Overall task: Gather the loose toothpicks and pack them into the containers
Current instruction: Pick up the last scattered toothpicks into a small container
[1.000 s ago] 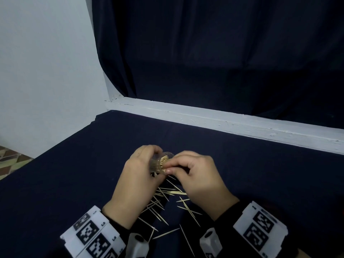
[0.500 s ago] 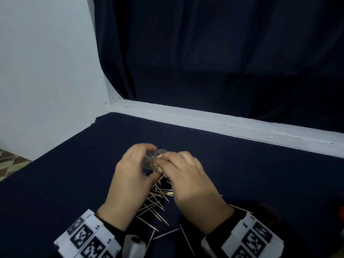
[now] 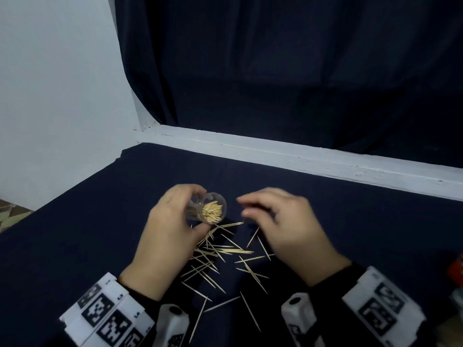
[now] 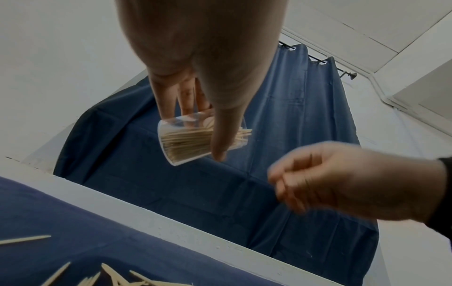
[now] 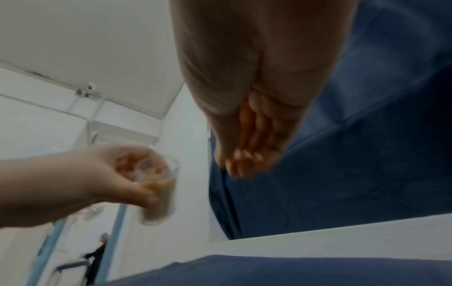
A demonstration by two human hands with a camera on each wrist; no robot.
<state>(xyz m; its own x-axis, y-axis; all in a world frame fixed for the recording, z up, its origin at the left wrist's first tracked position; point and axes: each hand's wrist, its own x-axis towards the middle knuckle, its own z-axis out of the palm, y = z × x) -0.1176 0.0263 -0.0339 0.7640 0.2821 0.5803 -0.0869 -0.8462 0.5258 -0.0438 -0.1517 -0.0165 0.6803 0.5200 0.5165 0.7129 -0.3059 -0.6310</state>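
Dozens of loose toothpicks (image 3: 220, 254) lie scattered on the dark-clothed desk (image 3: 75, 234) between the two hands. The left hand (image 3: 170, 229) grips a clear container (image 3: 208, 208), tilted above the desk with its open mouth toward the right and already holding a bundle of toothpicks. The right hand (image 3: 288, 229) hovers just beside it, blurred, fingers loosely curled with nothing seen in them.

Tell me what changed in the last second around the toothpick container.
The right hand left the container's mouth, pulling away to the right, apparently empty though blurred. The left hand still grips the clear container, tilted, toothpicks inside. The loose toothpicks stay scattered on the dark cloth.
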